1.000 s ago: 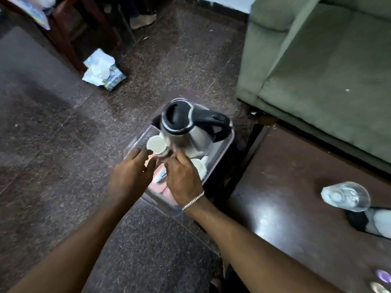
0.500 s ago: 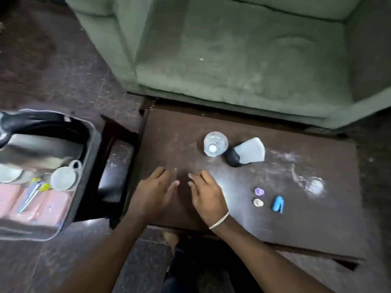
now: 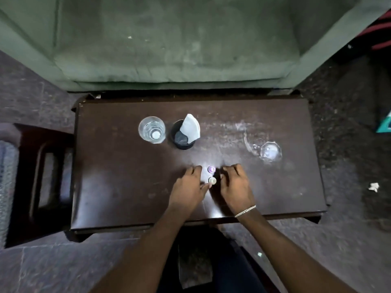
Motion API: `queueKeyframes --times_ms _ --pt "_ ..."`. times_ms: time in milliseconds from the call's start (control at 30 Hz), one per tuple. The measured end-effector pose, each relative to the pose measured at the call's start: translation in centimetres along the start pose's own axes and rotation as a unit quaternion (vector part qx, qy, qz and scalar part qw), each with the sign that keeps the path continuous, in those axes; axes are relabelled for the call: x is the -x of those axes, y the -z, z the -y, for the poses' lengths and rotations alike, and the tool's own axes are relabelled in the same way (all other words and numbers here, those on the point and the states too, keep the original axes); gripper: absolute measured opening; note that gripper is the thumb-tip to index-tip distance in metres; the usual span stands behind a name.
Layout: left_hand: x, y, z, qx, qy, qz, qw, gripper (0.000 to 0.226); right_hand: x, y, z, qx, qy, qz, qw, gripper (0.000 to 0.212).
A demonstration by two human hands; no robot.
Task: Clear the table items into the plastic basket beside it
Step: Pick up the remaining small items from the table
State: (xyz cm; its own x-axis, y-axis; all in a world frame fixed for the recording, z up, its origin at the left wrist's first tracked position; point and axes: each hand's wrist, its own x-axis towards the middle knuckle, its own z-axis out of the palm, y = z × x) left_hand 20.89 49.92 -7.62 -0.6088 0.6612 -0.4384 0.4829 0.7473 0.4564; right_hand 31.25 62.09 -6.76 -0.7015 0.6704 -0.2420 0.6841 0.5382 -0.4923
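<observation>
On the dark wooden table (image 3: 118, 176), a small purple cap (image 3: 211, 169) and a pale round cap (image 3: 212, 180) lie between my hands. My left hand (image 3: 188, 191) rests flat with its fingers spread, the thumb tip touching the pale cap. My right hand (image 3: 237, 187) sits just right of the caps with fingers curled down; whatever is under it is hidden. Farther back stand a clear water bottle (image 3: 152, 129) and a black cup (image 3: 183, 142) holding white paper. A clear glass (image 3: 270, 152) lies at the right.
A green sofa (image 3: 179, 49) runs along the table's far edge. A dark wooden stool (image 3: 42, 176) stands left of the table, and a grey basket edge (image 3: 5, 187) shows at the left border. A bit of white litter (image 3: 373, 186) lies on the floor at right.
My view swung from the basket with the kettle over to the table. Both hands left the basket and moved right across the table to the small caps. The blue item is now covered.
</observation>
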Motion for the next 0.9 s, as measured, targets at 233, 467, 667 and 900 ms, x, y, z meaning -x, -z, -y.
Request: queueKeyframes --times_ms 233,467,667,900 --pt "-2.0 -3.7 -4.8 0.003 0.095 -0.004 0.996 0.062 -1.0 0.1 -4.5 0.030 -0.100 0.055 0.993 0.039" --pt "-3.3 -5.4 -5.8 0.009 0.110 -0.016 0.994 0.047 -1.5 -0.5 -5.4 0.030 -0.106 0.077 0.991 0.044" --pt "-4.2 -5.6 -5.2 -0.020 0.087 -0.057 0.994 0.028 -2.1 -0.9 -5.6 0.017 -0.096 0.088 0.991 0.043" --pt "-4.7 -5.8 -3.3 0.118 0.082 -0.107 0.984 0.014 -2.7 -1.1 -5.4 0.013 -0.100 0.085 0.991 0.041"
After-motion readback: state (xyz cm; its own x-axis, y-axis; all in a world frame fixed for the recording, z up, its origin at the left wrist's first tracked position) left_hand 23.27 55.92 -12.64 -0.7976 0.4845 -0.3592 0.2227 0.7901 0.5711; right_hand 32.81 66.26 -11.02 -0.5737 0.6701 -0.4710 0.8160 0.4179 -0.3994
